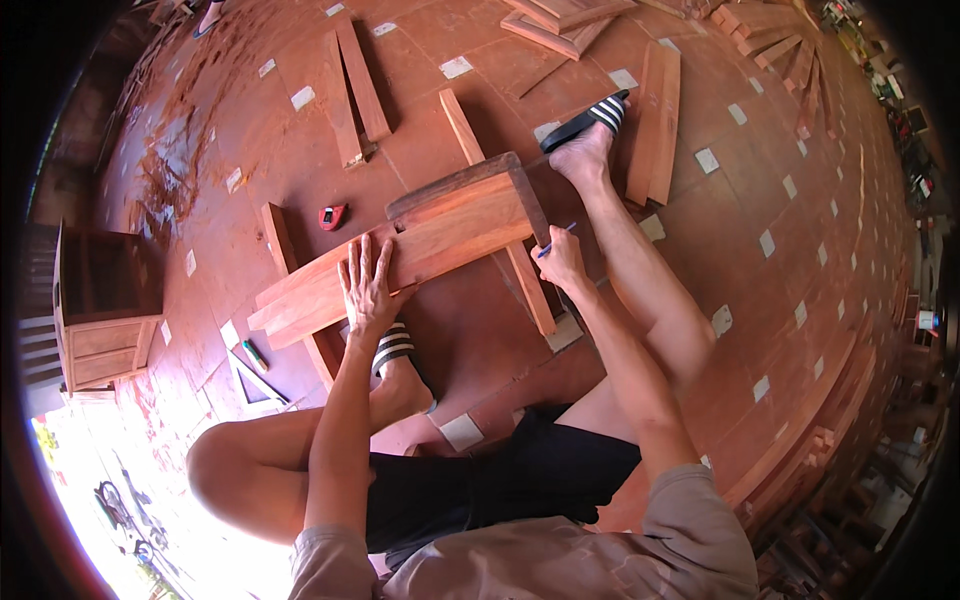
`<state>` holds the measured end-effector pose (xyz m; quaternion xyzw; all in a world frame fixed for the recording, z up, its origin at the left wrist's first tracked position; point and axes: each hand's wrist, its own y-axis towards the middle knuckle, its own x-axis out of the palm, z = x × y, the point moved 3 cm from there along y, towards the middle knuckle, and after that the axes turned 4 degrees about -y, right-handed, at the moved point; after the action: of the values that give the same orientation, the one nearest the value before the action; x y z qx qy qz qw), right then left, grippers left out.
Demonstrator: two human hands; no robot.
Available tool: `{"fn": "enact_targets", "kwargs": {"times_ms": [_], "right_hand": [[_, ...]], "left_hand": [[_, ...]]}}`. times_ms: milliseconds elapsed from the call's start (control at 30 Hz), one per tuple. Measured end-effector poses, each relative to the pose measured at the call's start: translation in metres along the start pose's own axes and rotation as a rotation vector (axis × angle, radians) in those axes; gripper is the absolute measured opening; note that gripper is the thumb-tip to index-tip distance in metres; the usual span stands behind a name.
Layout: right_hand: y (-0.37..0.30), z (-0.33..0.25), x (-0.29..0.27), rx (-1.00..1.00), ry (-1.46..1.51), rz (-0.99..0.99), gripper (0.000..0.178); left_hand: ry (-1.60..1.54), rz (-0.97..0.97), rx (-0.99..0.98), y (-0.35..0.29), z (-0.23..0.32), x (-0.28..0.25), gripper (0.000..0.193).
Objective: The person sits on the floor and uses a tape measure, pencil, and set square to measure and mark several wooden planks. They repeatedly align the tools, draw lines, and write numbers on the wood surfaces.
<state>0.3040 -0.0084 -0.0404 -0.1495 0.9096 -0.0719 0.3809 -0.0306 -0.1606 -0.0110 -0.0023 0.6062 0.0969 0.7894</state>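
Observation:
My left hand (368, 285) lies flat with fingers spread on reddish wooden boards (465, 222) placed side by side, pressing on their upper face. At the boards' right end, my right hand (562, 260) is closed around a slim blue pen (556, 241), its tip by the dark wooden strip (528, 203) across that end. A darker wooden piece (455, 185) runs along the far edge of the boards. Beneath them lie two crosswise wooden bars, a left one (277, 238) and a right one (527, 285).
On the floor are a red tape measure (332, 216), a white triangular square (250, 384) and a green-handled tool (254, 354). Loose planks lie beyond (357, 90) and at the right (655, 125). A wooden cabinet (110, 350) stands left. My sandalled feet flank the boards.

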Motion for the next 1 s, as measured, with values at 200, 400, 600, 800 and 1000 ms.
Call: {"fn": "enact_targets", "kwargs": {"times_ms": [200, 400, 600, 800, 1000], "right_hand": [[0.007, -0.004, -0.006, 0.012, 0.049, -0.023, 0.023], [0.003, -0.013, -0.016, 0.091, 0.174, -0.055, 0.022], [-0.003, -0.023, -0.019, 0.065, 0.177, 0.088, 0.025], [-0.025, -0.050, -0.011, -0.021, 0.173, 0.158, 0.043], [-0.028, -0.047, -0.013, 0.056, 0.235, 0.153, 0.044]], "left_hand": [[-0.001, -0.012, -0.005, 0.010, -0.001, 0.004, 0.106], [-0.072, 0.022, 0.102, 0.071, 0.026, -0.007, 0.097], [-0.106, -0.137, 0.231, 0.176, 0.055, -0.010, 0.087], [-0.519, -0.591, 0.096, 0.223, 0.036, 0.014, 0.066], [-0.533, -0.586, 0.044, 0.224, 0.010, 0.041, 0.068]]}}
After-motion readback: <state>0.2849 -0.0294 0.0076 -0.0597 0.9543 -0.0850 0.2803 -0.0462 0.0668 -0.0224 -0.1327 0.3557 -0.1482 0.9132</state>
